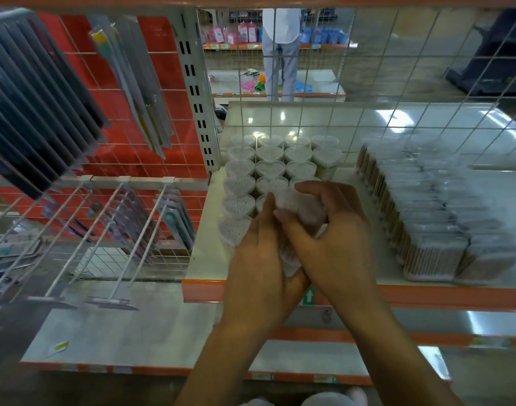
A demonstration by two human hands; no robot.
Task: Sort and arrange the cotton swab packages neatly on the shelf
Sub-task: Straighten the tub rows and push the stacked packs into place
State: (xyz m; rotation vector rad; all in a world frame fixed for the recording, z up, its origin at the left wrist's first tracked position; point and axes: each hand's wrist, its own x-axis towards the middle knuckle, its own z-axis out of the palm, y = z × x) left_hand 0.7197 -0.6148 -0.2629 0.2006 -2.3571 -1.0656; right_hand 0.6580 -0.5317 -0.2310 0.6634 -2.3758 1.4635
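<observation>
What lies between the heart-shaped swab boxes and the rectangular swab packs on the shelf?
Head view: a bare strip of shelf at the back; nearer the front, the left hand and right hand hold clear swab packaging there.

Left grip (259, 259) and right grip (336, 238) clutch blurred swab packages (302, 208) above the shelf (210, 259), beside rows of heart-shaped boxes (268, 168); rectangular packs (426, 218) stand right.
</observation>
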